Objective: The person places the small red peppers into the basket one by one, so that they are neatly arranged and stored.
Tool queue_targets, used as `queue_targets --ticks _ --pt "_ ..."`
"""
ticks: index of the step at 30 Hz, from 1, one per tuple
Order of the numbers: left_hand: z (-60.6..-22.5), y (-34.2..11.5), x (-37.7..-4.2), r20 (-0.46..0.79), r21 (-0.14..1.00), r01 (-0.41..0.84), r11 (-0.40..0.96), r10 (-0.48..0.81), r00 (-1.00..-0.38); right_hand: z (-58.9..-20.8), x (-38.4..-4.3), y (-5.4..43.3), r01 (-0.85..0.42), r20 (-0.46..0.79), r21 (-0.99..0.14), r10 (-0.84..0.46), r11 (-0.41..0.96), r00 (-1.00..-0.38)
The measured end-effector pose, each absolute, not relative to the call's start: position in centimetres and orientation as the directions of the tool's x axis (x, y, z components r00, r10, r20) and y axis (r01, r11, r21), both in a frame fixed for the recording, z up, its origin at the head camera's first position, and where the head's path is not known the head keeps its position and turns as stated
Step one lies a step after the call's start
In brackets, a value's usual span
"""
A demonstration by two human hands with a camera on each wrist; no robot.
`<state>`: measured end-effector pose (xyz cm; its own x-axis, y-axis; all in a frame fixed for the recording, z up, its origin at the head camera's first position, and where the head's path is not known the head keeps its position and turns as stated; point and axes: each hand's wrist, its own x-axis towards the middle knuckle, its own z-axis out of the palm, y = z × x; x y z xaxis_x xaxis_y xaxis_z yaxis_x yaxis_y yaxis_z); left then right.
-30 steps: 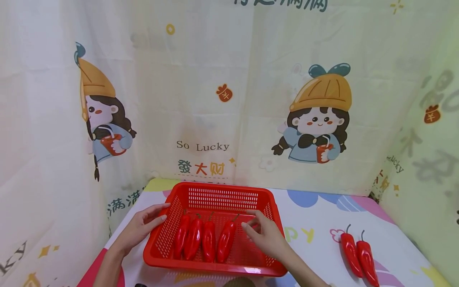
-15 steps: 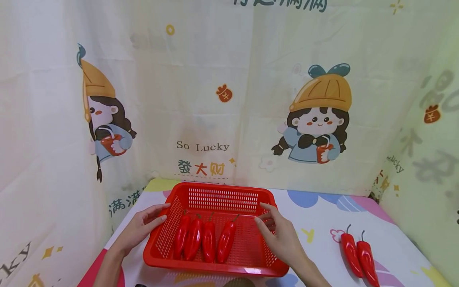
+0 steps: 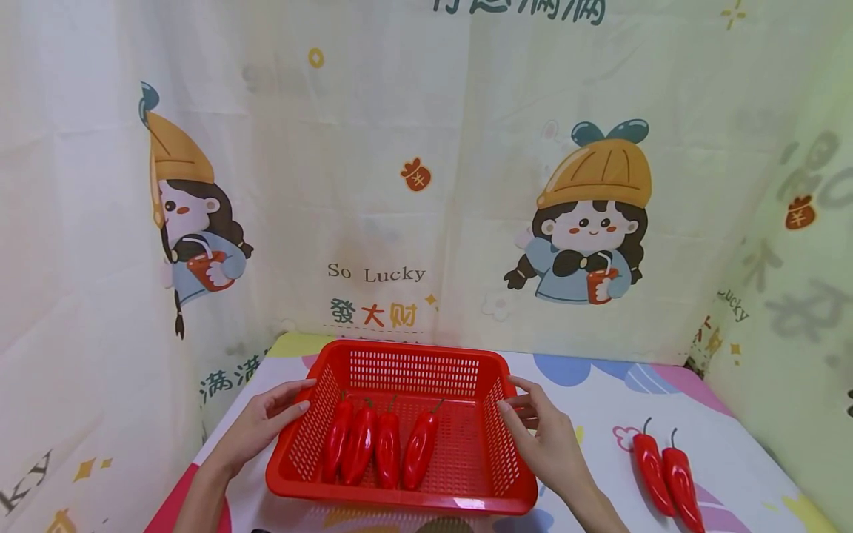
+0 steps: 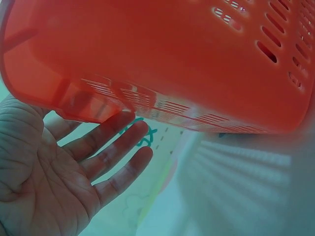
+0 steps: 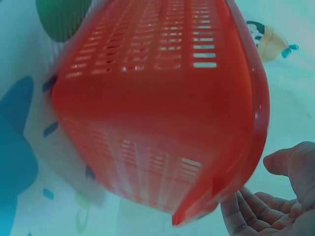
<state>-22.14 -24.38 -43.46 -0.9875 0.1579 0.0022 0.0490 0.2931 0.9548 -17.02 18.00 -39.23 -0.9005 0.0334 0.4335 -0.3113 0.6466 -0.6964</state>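
A red plastic basket with slotted walls stands on the table. Several glossy red chili peppers lie side by side in its left half, stems pointing away from me. My left hand holds the basket's left rim, thumb over it. In the left wrist view, fingers extend below the rim along the outer wall. At the right rim is my right hand, fingers behind it. The right wrist view shows that thumb apart from the rim; the fingertips are partly hidden by the basket.
Two more red chili peppers lie on the patterned tablecloth to the right. A dark rounded thing shows at the bottom edge, in front of the basket. Printed fabric walls enclose the table's back and sides.
My right hand has moved from above the inside of the basket rightward to its right rim. The left hand, basket and peppers have stayed in place.
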Motion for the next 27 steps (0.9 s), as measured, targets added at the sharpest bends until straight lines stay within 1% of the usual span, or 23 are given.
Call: queue_targets --ticks 11,18,27 --pt "-43.4 -24.4 -22.1 0.011 0.954 0.058 0.295 0.157 -0.988 -39.5 -16.8 20.0 -0.224 0.387 -0.684 0.085 0.694 -0.918" --pt "-43.4 -24.4 -22.2 0.016 0.951 0.064 0.303 0.16 -0.987 -40.1 -16.9 21.4 -0.222 0.42 -0.646 0.097 0.731 -0.902" --pt "-43.6 -24.5 -22.2 0.013 0.957 0.061 0.283 0.168 -0.986 -40.1 -16.8 22.4 -0.213 0.418 -0.647 0.108 0.732 -0.902"
